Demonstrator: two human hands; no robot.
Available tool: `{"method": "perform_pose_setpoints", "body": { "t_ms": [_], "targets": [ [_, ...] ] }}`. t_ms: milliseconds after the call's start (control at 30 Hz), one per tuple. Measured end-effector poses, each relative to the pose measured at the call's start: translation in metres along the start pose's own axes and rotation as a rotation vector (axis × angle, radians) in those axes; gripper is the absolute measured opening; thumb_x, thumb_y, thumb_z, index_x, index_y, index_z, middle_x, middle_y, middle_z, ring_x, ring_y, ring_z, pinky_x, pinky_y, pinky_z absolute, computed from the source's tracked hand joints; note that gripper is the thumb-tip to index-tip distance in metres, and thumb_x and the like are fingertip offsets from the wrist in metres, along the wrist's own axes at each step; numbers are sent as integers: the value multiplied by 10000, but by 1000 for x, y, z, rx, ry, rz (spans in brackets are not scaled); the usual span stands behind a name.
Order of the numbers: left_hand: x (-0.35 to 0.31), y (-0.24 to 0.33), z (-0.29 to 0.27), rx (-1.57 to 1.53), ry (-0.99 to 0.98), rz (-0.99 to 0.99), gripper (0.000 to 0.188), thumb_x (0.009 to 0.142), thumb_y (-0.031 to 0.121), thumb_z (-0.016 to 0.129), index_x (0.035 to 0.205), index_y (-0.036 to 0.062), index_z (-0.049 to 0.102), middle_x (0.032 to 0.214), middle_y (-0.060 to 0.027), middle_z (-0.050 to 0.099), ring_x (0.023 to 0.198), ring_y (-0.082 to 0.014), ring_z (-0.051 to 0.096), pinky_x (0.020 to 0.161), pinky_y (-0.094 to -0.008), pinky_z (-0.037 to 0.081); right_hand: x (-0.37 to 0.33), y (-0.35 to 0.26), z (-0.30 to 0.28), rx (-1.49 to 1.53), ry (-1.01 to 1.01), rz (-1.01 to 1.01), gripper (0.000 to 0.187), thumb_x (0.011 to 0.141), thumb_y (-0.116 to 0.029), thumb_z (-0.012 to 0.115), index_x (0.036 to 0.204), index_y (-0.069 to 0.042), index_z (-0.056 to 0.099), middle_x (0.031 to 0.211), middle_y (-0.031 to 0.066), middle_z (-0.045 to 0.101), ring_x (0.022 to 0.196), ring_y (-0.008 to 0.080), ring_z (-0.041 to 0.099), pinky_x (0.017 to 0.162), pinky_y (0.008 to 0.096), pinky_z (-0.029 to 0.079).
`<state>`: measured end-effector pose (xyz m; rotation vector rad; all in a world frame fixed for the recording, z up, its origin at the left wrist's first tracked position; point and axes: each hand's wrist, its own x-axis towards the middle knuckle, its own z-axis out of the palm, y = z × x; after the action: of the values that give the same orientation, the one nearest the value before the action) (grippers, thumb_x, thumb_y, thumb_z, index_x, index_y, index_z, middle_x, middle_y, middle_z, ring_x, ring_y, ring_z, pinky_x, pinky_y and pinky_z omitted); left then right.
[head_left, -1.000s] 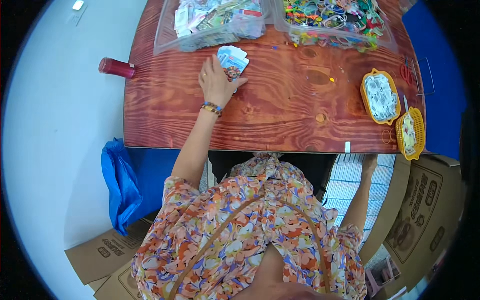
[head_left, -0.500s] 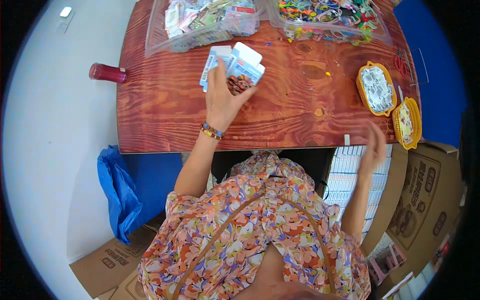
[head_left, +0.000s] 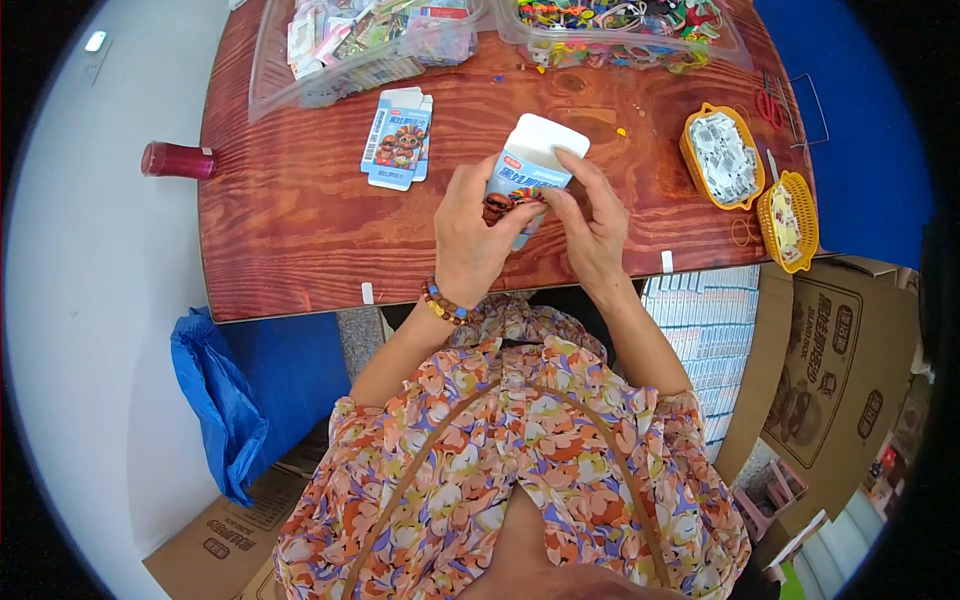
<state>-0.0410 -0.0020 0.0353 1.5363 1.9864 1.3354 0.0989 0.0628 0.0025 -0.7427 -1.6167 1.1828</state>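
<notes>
Between my two hands, above the near middle of the table, is a small light-blue printed carton (head_left: 530,172) with its white top flap standing up. My left hand (head_left: 474,228) grips its left side, thumb across the front. My right hand (head_left: 597,225) holds its right side, with fingers at the top edge and the thumb near the front. To the left, flat cartons (head_left: 398,142) of the same kind lie on the wood, one overlapping another. A beaded bracelet is on my left wrist.
Clear plastic bins stand at the back, one with small packets (head_left: 375,45), one with colourful cords (head_left: 620,50). Yellow baskets (head_left: 722,155) and red scissors (head_left: 768,108) sit at the right. A dark-red jar (head_left: 180,160) is by the left edge. An open cardboard box (head_left: 835,370) holds stacked cartons (head_left: 700,330).
My left hand has brought one carton nearer and to the right, leaving others on the table. My right hand has come in from the right edge and now grips it too.
</notes>
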Motion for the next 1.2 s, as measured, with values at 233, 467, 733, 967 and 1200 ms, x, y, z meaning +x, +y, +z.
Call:
{"method": "perform_pose_setpoints", "body": {
  "t_ms": [233,467,733,967,1200],
  "targets": [
    [3,-3,-10,-328,-122,-117,574,806,67,775,1320,63,519,996,-118,675,858,-231,692,739,-339,555,12,-1,-23,164,-95,44,314,929,8,641,1242,7,613,1241,80,602,1067,150,612,895,268,508],
    [11,-9,-21,-460,-351,-93,529,842,-9,721,1319,70,506,1076,-88,659,1008,-175,664,813,-314,568,22,1,-35,263,-188,67,238,909,10,666,1142,20,618,1241,91,585,1107,162,601,883,283,515],
    [8,-7,-23,-600,-461,-168,482,845,-16,715,1277,71,520,1102,-75,657,1015,-142,646,810,-288,561,25,-38,-41,188,-226,223,92,914,-34,674,1001,-9,659,1113,51,612,998,120,598,820,250,509],
    [6,1,-29,-542,-437,-133,465,846,27,711,1277,57,536,1171,-77,638,1001,-150,653,800,-294,558,44,-48,-47,107,-306,261,149,980,-152,619,1045,-20,644,1010,35,648,938,79,595,793,244,496],
    [0,-5,-29,-579,-467,-166,477,855,77,716,1292,60,526,1182,-90,630,1023,-175,646,808,-316,548,49,-49,-56,90,-494,399,189,944,-51,638,1109,19,698,1061,54,696,951,90,634,826,250,516]
  ]
}}
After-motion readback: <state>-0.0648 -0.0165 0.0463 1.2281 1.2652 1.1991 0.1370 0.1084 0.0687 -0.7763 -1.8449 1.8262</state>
